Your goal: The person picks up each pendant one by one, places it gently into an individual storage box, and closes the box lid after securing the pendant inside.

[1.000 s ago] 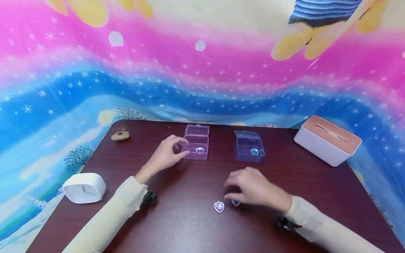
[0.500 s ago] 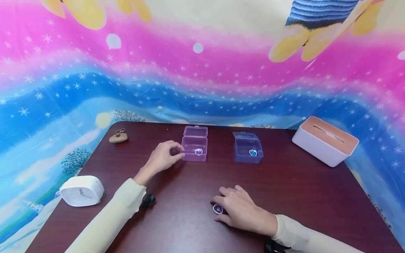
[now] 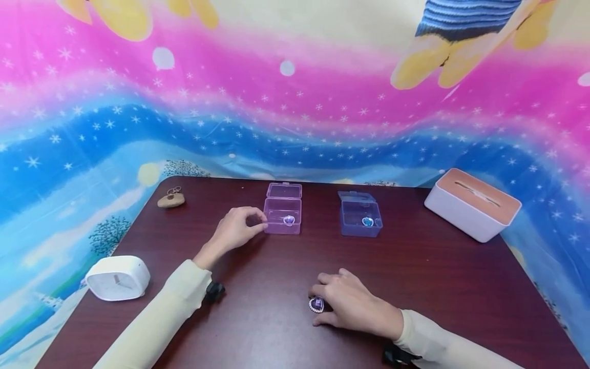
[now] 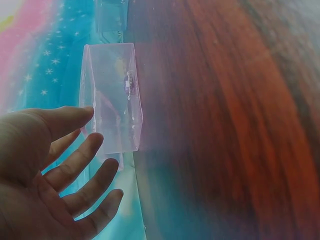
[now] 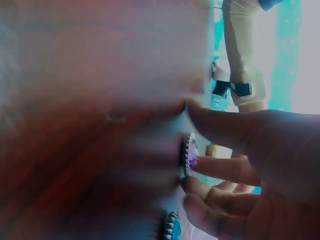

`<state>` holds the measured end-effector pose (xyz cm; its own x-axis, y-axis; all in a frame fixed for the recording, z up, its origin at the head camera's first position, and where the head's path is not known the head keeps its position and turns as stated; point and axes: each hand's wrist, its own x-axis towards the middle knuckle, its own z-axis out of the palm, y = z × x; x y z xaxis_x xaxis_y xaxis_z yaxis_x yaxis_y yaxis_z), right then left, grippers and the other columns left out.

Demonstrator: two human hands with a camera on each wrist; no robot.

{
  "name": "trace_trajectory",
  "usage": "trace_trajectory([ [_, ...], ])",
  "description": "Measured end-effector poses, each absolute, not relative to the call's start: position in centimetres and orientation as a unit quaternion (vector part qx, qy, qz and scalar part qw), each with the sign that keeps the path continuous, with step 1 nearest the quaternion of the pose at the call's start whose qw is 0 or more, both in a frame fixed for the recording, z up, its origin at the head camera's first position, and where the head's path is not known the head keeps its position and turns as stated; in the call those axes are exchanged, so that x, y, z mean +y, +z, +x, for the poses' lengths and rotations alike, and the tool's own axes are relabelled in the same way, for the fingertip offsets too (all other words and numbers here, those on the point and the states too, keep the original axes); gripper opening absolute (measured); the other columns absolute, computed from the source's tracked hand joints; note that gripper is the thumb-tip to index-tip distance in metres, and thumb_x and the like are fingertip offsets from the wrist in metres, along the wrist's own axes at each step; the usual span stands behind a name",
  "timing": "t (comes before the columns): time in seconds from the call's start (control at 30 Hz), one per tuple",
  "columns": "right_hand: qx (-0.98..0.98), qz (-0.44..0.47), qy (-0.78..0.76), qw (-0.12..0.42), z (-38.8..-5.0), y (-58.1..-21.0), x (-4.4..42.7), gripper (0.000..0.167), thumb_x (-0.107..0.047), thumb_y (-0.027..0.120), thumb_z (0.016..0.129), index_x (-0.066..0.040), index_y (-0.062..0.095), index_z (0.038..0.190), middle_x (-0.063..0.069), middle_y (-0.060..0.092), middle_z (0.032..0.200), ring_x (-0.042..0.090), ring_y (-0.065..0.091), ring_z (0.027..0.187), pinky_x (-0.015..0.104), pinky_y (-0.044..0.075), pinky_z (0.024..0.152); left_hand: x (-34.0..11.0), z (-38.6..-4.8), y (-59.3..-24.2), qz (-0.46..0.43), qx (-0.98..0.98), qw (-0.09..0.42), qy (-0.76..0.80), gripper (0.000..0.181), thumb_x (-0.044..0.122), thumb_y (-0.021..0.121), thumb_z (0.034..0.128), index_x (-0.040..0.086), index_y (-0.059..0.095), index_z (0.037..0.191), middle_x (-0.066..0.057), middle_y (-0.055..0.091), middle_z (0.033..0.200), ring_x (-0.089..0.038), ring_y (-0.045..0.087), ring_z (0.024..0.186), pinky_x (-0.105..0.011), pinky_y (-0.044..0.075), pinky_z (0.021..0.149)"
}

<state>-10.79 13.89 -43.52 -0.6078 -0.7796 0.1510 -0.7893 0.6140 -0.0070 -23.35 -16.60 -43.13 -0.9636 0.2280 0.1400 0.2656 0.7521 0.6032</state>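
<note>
A: How is the purple gem (image 3: 316, 304) lying?
B: It is lying flat, a beaded rim encircling it, well in front of the translucent pink box (image 3: 276, 228) and to its right.
A: And the box?
B: It is standing upright, lid gaping.

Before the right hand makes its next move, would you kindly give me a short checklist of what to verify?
1. Pink box lid open: ok, tipped back.
2. Blue box lid open: ok, also tipped back.
3. Room in the pink box: ok, only one purple heart gem shows inside.
4. Right hand pinching the loose purple gem: not ok, the thumb stands apart from it.
5. Left hand touching the pink box: cannot tell, though its fingertips are at the side wall.
</note>
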Motion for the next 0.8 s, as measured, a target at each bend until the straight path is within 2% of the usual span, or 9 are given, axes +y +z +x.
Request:
trace_trajectory([
  [0.17, -0.895, 0.441, 0.045, 0.044, -10.9, -43.5, 14.0, 0.034, -0.049, 0.085, 0.077, -0.025, 0.076, 0.099, -0.012, 0.063, 0.085, 0.003, 0.061, 0.075, 0.023, 0.032, 0.064, -16.6, -23.3, -43.1, -0.131, -0.935, 0.029, -0.328, 0.007, 0.029, 0.078, 0.0916, 0.025, 0.076, 0.097, 0.002, 0.078, 0.102, -0.023, 0.07, 0.1, -0.048, 0.053, 0.086],
  [0.3, -0.895, 0.442, 0.047, 0.047, -11.2, -43.6, 14.0, 0.031, -0.049, 0.085, 0.078, -0.025, 0.074, 0.093, -0.012, 0.062, 0.082, 0.003, 0.061, 0.072, 0.023, 0.031, 0.063, -16.5, -23.3, -43.1, -0.125, -0.936, 0.027, -0.327, 0.006, 0.028, 0.078, 0.0911, 0.026, 0.075, 0.096, 0.003, 0.078, 0.101, -0.021, 0.07, 0.1, -0.047, 0.053, 0.086],
  [0.43, -0.896, 0.438, 0.049, 0.046, -11.7, -43.4, 14.0, 0.038, -0.055, 0.085, 0.075, -0.023, 0.073, 0.091, -0.011, 0.061, 0.081, 0.003, 0.059, 0.07, 0.023, 0.032, 0.064, -16.6, -23.5, -42.9, -0.126, -0.937, 0.031, -0.326, 0.006, 0.029, 0.078, 0.0913, 0.026, 0.075, 0.096, 0.004, 0.078, 0.099, -0.021, 0.07, 0.099, -0.047, 0.053, 0.085],
  [0.6, -0.896, 0.441, 0.056, 0.027, -11.7, -43.0, 14.2, 0.049, -0.057, 0.086, 0.071, -0.023, 0.077, 0.106, -0.012, 0.061, 0.088, 0.002, 0.06, 0.078, 0.024, 0.035, 0.069, -16.5, -23.5, -43.1, -0.13, -0.934, 0.032, -0.33, 0.006, 0.03, 0.077, 0.0923, 0.026, 0.074, 0.096, 0.005, 0.078, 0.098, -0.019, 0.07, 0.097, -0.046, 0.053, 0.086],
  [0.67, -0.892, 0.449, 0.058, 0.014, -11.6, -43.0, 14.2, 0.046, -0.053, 0.086, 0.073, -0.023, 0.077, 0.108, -0.012, 0.062, 0.089, 0.001, 0.059, 0.08, 0.022, 0.036, 0.07, -16.5, -23.4, -43.2, -0.13, -0.934, 0.024, -0.331, 0.006, 0.03, 0.077, 0.0925, 0.025, 0.074, 0.096, 0.005, 0.077, 0.098, -0.018, 0.07, 0.097, -0.045, 0.053, 0.087],
  [0.8, -0.885, 0.462, 0.059, 0.015, -11.6, -42.9, 14.0, 0.031, -0.042, 0.087, 0.077, -0.024, 0.076, 0.1, -0.012, 0.063, 0.086, 0.0, 0.059, 0.079, 0.021, 0.037, 0.069, -16.5, -23.5, -43.2, -0.129, -0.935, 0.025, -0.331, 0.006, 0.03, 0.078, 0.0919, 0.026, 0.074, 0.095, 0.006, 0.077, 0.097, -0.017, 0.07, 0.096, -0.045, 0.053, 0.088],
])
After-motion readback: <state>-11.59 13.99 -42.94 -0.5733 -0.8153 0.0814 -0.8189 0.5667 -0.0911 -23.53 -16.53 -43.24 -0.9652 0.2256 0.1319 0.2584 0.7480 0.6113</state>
